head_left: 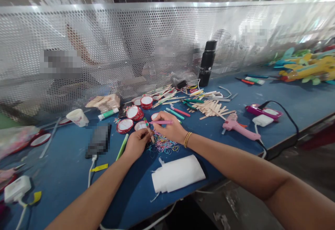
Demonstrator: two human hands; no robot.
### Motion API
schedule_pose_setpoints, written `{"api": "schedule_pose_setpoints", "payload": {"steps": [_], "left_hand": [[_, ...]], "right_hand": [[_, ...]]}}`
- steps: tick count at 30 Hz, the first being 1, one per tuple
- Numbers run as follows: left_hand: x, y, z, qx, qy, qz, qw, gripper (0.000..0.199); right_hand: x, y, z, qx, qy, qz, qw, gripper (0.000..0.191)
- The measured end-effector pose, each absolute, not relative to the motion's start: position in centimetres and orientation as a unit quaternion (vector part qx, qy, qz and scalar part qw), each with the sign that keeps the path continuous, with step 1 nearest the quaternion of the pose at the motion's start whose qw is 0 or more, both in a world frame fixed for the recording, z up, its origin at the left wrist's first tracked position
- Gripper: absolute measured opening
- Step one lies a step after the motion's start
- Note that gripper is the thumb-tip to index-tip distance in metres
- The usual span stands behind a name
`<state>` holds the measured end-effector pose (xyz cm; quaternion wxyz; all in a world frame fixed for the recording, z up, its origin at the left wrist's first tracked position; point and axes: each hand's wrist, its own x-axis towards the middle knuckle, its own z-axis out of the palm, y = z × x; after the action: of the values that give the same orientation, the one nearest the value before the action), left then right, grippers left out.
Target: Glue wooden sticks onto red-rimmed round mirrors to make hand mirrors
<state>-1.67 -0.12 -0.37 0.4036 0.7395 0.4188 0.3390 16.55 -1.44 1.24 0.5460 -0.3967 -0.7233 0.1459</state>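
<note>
My left hand (pixel 136 143) pinches a wooden craft stick (pixel 152 138) that stands at a tilt, its upper end coloured in red and green. A pink marker (pixel 164 122) is gripped in my right hand (pixel 172 129), its tip close to the coloured end of the stick; whether they touch I cannot tell. Below both hands lies a tangle of coloured rubber bands (pixel 167 145). Red-edged white discs (pixel 125 125) are piled just beyond my left hand. Red and teal markers (pixel 180 110) rest past my right hand, and a green marker (pixel 122 147) lies left of my left wrist.
A folded white cloth (pixel 179 174) lies near the front edge. Loose craft sticks (pixel 211 108), a pink glue gun (pixel 239 127) with its cord and a black bottle (pixel 207 63) stand or lie rightward. Leftward are a phone (pixel 98 141) and a paper cup (pixel 77 117). A perforated metal screen (pixel 117 48) borders the back.
</note>
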Motion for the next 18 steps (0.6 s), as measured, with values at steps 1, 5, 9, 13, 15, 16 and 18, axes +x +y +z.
{"api": "schedule_pose_setpoints", "payload": {"steps": [1,5,9,13,15,16,18], "left_hand": [[-1.7,-0.1,-0.4,0.743,0.418,0.338,0.399,0.036],[-1.7,-0.1,-0.2,0.756,0.416,0.332,0.382,0.037],[-1.5,-0.5,0.3,0.752,0.428,0.327,0.379,0.039],[-1.4,-0.7,0.6,0.745,0.44,0.331,0.377,0.04],[-1.4,-0.7,0.5,0.744,0.437,0.333,0.38,0.039],[-1.4,-0.7,0.5,0.742,0.436,0.334,0.384,0.039],[-1.4,-0.6,0.3,0.737,0.435,0.336,0.394,0.039]], "right_hand": [[16.5,-1.5,1.3,-0.404,-0.712,0.151,0.554,0.009],[16.4,-1.7,1.7,-0.411,-0.678,0.205,0.574,0.019],[16.3,-1.8,1.8,-0.41,-0.663,0.239,0.579,0.019],[16.3,-1.6,1.4,-0.396,-0.685,0.24,0.562,0.012],[16.3,-1.4,1.1,-0.386,-0.692,0.246,0.558,0.011],[16.4,-1.4,1.0,-0.381,-0.692,0.253,0.558,0.009],[16.4,-1.3,0.8,-0.373,-0.694,0.267,0.555,0.004]]}}
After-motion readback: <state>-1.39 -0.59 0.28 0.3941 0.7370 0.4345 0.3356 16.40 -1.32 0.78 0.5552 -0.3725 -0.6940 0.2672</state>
